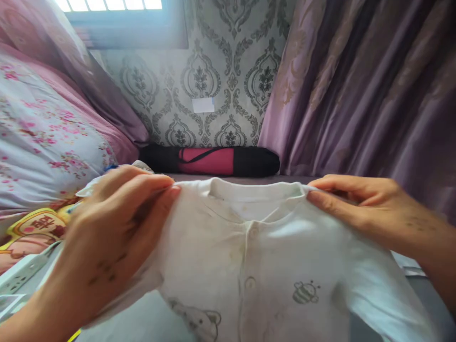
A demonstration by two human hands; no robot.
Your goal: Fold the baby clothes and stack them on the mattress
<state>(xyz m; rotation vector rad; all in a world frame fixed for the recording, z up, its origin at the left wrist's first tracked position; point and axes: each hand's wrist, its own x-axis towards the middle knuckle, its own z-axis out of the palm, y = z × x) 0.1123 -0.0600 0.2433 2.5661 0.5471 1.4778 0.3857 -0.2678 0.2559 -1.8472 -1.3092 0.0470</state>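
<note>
Patterned wall (231,71) behind, purple curtain (356,95) to the right; black-and-pink bag (206,162) lying at the wall's foot. Small white shirt (285,251) held up in front, between the two hands, front facing the wearer of the camera, sleeves hanging to either side. Left hand (114,228): thumb and forefinger pinching one shoulder beside the collar (256,192); blurred, so the exact grip is hard to judge. Right hand (384,209): same pinch on the opposite shoulder. Technique, my judgement: level pinches, equal pull, grip on the shoulders rather than the neckband, so the cloth hangs square. Check: bee print (305,292) unwrinkled, buttons (250,282) in a straight line.
</note>
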